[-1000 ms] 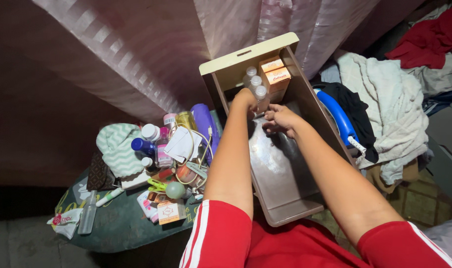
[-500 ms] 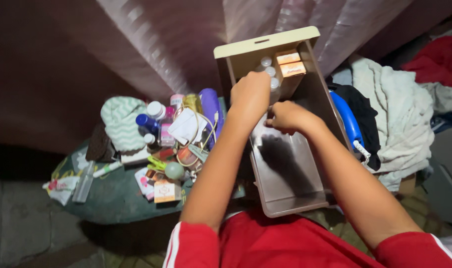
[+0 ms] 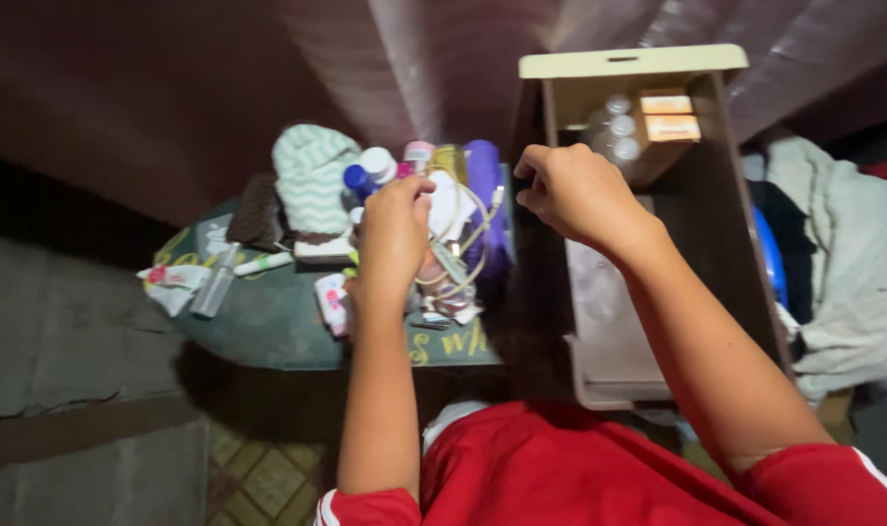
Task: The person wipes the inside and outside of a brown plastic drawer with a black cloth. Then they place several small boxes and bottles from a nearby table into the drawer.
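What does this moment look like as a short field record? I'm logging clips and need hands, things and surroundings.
Left hand: over the pile of small items, fingers curled among them; what it grips cannot be told.
Right hand: at the left wall of the drawer, fingers curled, apparently empty.
Drawer contents: three clear white-capped bottles and two orange boxes at the far end.
Pile rests on: dark green cushion.
Nearby: striped green cloth, purple bottle, pale clothes on the right.
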